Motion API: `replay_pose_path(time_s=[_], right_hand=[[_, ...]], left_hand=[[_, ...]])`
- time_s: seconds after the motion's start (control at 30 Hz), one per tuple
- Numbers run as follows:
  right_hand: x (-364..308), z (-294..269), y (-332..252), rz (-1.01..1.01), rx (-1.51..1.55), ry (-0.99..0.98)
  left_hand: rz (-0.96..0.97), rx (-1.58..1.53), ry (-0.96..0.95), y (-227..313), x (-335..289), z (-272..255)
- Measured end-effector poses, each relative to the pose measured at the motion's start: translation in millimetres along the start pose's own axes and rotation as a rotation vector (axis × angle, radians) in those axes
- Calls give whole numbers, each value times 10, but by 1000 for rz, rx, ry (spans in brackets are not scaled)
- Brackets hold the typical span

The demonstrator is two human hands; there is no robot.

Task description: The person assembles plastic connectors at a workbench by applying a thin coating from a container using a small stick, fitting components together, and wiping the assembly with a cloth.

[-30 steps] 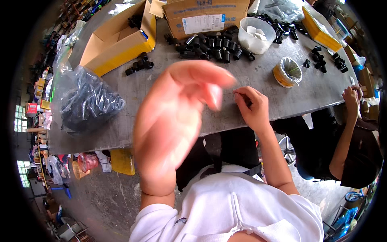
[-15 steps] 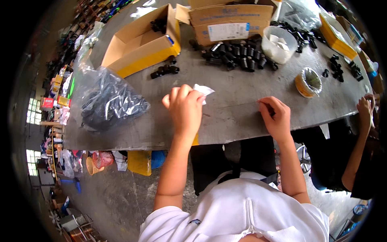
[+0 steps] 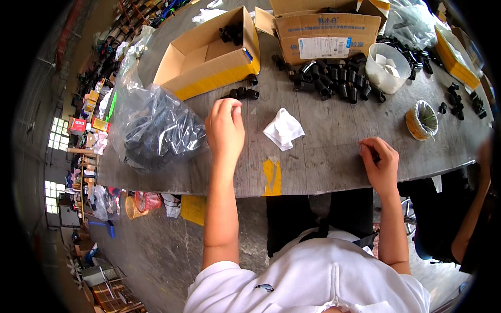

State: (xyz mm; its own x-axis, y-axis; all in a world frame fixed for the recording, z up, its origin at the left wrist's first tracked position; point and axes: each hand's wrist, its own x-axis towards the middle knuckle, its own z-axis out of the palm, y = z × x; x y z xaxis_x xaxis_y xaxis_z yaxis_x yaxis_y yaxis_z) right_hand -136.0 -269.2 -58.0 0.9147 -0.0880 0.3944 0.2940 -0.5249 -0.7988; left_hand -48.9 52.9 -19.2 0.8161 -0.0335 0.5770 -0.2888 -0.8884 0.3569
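Note:
My left hand (image 3: 225, 125) reaches over the table just in front of a short row of black plastic fittings (image 3: 242, 93). Its fingers are loosely bent with the thumb apart, nothing shows in it, and the fingertips are partly hidden. To its right a crumpled white cloth (image 3: 284, 129) lies on the tabletop. Close to the table's front edge, my right hand (image 3: 382, 163) is curled, with thumb and index finger near each other. Whatever it may pinch is too small to make out. A larger heap of black fittings (image 3: 336, 78) lies farther back.
Left of my left hand sits a clear plastic bag (image 3: 164, 130) of dark parts. Behind stand an open carton (image 3: 209, 70), a larger cardboard box (image 3: 326, 31), a translucent tub (image 3: 387, 78) and a small lined yellow pot (image 3: 417, 128). Another person's arm (image 3: 472, 224) is at the right.
My left hand has let go of the white cloth, which now lies spread on the table, and has moved left toward the row of fittings. My right hand keeps much the same pose.

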Motion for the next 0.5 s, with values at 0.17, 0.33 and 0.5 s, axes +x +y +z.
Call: replay_pose_path(time_s=[0.17,0.33,0.5], right_hand=[[12,-25,4,34,-22,-38],[31,-19,8,54,-22,-26],[16,-19,32,-2,-51,-17]], left_hand=[[122,-119,-118,166,371,213],[304,-98,-281,582,581,650],[328,-134,-325,565,511,942]])
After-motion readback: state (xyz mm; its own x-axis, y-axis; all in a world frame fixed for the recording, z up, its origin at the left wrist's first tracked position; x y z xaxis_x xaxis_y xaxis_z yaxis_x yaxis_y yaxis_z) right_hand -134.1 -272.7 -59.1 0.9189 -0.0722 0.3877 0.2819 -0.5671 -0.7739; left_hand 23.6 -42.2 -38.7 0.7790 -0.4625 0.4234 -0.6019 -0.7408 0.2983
